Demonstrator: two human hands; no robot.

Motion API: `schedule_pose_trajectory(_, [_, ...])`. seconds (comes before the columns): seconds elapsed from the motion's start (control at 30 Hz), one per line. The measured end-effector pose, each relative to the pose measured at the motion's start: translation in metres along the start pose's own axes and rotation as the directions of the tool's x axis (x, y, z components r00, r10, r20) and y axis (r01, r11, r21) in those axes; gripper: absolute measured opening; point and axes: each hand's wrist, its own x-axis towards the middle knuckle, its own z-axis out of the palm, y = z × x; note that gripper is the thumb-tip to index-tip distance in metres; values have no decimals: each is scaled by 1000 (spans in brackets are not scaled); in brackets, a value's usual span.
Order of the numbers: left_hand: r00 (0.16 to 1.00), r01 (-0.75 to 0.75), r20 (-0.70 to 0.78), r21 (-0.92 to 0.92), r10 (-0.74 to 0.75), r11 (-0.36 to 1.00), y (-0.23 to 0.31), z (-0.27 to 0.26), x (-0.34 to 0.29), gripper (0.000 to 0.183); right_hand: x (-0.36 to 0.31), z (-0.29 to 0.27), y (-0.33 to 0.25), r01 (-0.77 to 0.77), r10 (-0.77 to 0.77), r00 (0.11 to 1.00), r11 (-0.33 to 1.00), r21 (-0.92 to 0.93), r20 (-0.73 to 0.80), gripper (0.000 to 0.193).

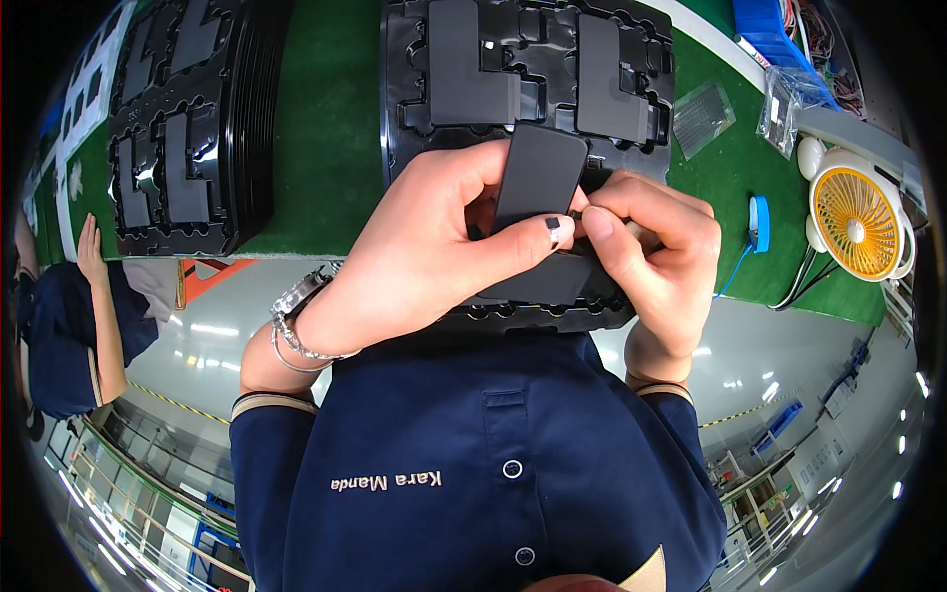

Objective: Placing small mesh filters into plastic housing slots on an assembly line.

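Head view: both hands meet over the near edge of a green bench mat [326,128]. Left hand [424,247] has thumb and fingers clamped on a flat black rectangular part [541,176], held tilted just above a black moulded tray [528,59]. Right hand [656,261] pinches fingertips together at the part's lower right corner. Far left sits a stack of black trays [187,118]. Right, a yellow desk fan [856,222] and clear bags [789,104]. Glossy grey floor [779,345] beyond; another person's hand [89,252] at left.
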Motion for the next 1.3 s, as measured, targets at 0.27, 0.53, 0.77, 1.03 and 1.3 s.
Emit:
schedule_pose_trajectory(0.27, [1000, 1, 27, -17, -1, 1000, -2, -2, 3, 20, -8, 0, 4, -40, 13, 985, 987, -155, -175, 11])
schedule_pose_trajectory(0.53, [996, -8, 89, 299, -20, 954, 5, 28, 17, 39, -21, -26, 11, 4, 6, 926, 1000, 25, -377, 15])
schedule_pose_trajectory(0.77, [913, -306, 194, 907, 359, 290, -8, 52, 22, 48, -33, -38, 15, 21, -11, 900, 1000, 18, -435, 16])
schedule_pose_trajectory(1.03, [812, 54, -102, 994, 574, 100, -14, 14, -6, 66, -39, -29, 27, -28, 52, 921, 997, 67, -386, 16])
schedule_pose_trajectory(1.3, [782, 100, -329, 905, 530, 414, -45, -15, -28, 50, -44, 17, 30, 33, -27, 988, 999, 42, -151, 17])
